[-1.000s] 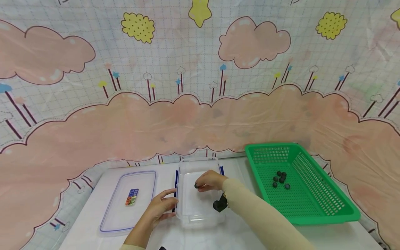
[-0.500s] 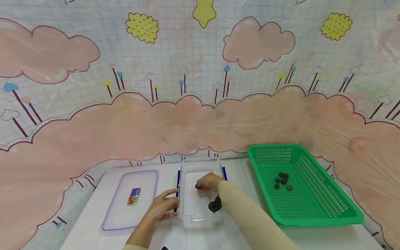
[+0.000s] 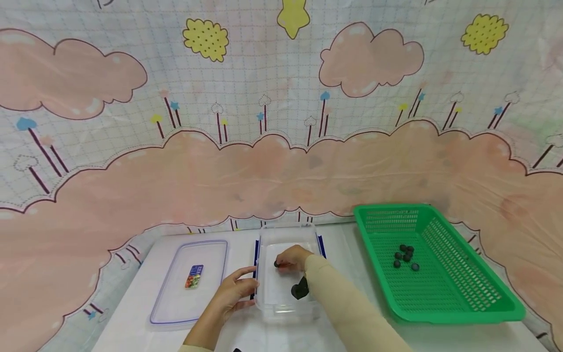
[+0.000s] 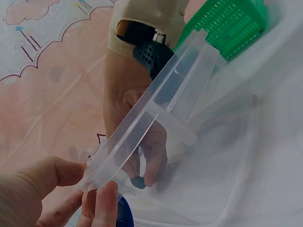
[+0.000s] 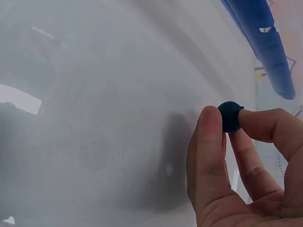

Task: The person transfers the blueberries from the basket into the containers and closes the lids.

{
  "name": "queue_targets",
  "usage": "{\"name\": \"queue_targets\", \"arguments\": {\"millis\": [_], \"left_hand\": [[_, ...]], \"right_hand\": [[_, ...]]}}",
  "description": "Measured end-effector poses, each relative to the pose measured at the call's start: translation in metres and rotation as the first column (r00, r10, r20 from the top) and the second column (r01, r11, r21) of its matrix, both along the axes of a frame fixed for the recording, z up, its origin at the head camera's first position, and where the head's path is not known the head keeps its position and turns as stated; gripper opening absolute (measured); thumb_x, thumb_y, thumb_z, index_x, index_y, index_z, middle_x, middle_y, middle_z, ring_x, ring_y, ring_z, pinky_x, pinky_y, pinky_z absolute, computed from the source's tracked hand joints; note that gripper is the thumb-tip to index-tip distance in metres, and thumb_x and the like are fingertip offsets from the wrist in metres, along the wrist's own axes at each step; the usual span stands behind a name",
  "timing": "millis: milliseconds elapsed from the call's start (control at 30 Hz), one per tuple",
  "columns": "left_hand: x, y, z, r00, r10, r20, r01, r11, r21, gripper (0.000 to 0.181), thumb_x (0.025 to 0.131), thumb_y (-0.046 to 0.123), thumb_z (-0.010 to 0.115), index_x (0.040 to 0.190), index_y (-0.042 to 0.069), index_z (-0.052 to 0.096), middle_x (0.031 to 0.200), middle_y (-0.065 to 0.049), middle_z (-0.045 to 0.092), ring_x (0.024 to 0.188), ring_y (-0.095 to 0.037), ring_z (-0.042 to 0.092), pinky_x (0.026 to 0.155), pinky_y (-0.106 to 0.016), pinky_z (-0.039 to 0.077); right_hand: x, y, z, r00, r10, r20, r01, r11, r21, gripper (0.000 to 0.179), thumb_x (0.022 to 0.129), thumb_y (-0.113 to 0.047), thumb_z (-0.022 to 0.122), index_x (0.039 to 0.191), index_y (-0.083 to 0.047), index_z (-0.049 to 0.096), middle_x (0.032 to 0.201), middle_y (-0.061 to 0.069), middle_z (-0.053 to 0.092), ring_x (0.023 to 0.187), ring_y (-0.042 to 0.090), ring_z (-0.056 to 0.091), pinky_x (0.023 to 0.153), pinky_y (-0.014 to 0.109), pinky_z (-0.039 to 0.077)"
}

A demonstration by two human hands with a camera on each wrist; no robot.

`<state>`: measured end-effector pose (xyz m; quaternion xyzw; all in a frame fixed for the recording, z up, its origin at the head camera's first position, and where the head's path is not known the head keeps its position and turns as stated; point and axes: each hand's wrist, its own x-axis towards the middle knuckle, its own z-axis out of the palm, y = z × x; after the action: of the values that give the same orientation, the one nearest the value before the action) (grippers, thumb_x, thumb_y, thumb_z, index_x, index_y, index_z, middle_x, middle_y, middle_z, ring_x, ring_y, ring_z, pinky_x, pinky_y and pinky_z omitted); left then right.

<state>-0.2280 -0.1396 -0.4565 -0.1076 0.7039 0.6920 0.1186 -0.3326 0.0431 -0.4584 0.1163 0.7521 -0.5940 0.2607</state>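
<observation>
My right hand (image 3: 293, 257) reaches into a clear plastic box (image 3: 273, 292) and pinches one dark blueberry (image 5: 229, 117) between thumb and fingertips. In the right wrist view the berry hangs over the box's pale floor, near a side wall. My left hand (image 3: 234, 293) grips the box's left side. The left wrist view shows its thumb above the rim and curled fingers below. Through the clear wall in that view, the blueberry (image 4: 138, 182) shows at the right fingertips.
A green slotted basket (image 3: 444, 293) stands to the right with several blueberries (image 3: 406, 257) on its floor. Left of the box lies a clear lid (image 3: 169, 303) with a blue edge and a colourful label (image 3: 194, 276). Blue clips (image 5: 262, 45) hang on the box's sides. A patterned cloth rises behind.
The right hand has moved slightly left inside the box, the blueberry still in its fingers. The left hand keeps its place on the box. The head view has shifted a little left.
</observation>
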Motion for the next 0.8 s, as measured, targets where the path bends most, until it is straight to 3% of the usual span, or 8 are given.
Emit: {"name": "queue_targets", "arguments": {"millis": [233, 400, 567, 667, 800], "left_hand": [[0.000, 0.002, 0.000, 1.000, -0.004, -0.006, 0.004, 1.000, -0.004, 0.055, 0.085, 0.007, 0.068, 0.137, 0.002, 0.052, 0.106, -0.013, 0.062, 0.095, -0.027, 0.063, 0.064, -0.032, 0.059], [-0.001, 0.001, -0.001, 1.000, 0.017, -0.007, -0.017, 1.000, -0.002, 0.054, 0.084, 0.006, 0.068, 0.136, 0.002, 0.054, 0.104, -0.012, 0.063, 0.093, -0.026, 0.062, 0.064, -0.032, 0.059], [0.000, -0.001, -0.002, 1.000, 0.027, -0.008, -0.027, 1.000, -0.001, 0.054, 0.085, 0.005, 0.067, 0.137, 0.002, 0.053, 0.107, -0.013, 0.062, 0.096, -0.028, 0.061, 0.065, -0.032, 0.060], [0.000, -0.002, -0.002, 0.999, 0.036, -0.014, -0.036, 0.999, -0.003, 0.054, 0.085, 0.006, 0.067, 0.137, 0.003, 0.053, 0.109, -0.014, 0.061, 0.099, -0.030, 0.061, 0.066, -0.033, 0.060], [0.000, -0.002, -0.003, 0.999, 0.041, -0.017, -0.041, 0.999, -0.010, 0.054, 0.085, 0.006, 0.068, 0.137, 0.003, 0.054, 0.107, -0.013, 0.062, 0.098, -0.030, 0.062, 0.065, -0.033, 0.060]], "right_hand": [[0.000, -0.002, -0.002, 1.000, 0.000, 0.005, 0.000, 1.000, -0.023, 0.014, 0.082, 0.006, 0.066, 0.095, 0.009, 0.067, 0.080, 0.010, 0.063, 0.069, 0.015, 0.062, 0.077, 0.028, 0.059], [-0.005, 0.002, 0.012, 0.996, 0.087, -0.028, -0.087, 0.996, 0.017, 0.018, 0.085, 0.000, 0.068, 0.101, 0.008, 0.068, 0.093, 0.015, 0.065, 0.077, 0.019, 0.064, 0.079, 0.029, 0.059], [-0.023, 0.028, 0.061, 0.974, 0.164, -0.154, -0.180, 0.979, -0.098, 0.028, 0.092, 0.001, 0.059, 0.116, 0.016, 0.060, 0.111, 0.021, 0.062, 0.103, 0.032, 0.063, 0.094, 0.037, 0.054], [-0.038, 0.064, 0.093, 0.955, 0.171, -0.242, -0.208, 0.969, -0.134, 0.027, 0.094, 0.002, 0.053, 0.115, 0.017, 0.056, 0.101, 0.015, 0.060, 0.097, 0.029, 0.063, 0.095, 0.037, 0.053], [-0.053, 0.133, 0.124, 0.940, 0.145, -0.309, -0.176, 0.982, -0.074, 0.023, 0.096, -0.002, 0.051, 0.113, 0.013, 0.054, 0.096, 0.009, 0.055, 0.084, 0.015, 0.059, 0.087, 0.028, 0.054]]}}
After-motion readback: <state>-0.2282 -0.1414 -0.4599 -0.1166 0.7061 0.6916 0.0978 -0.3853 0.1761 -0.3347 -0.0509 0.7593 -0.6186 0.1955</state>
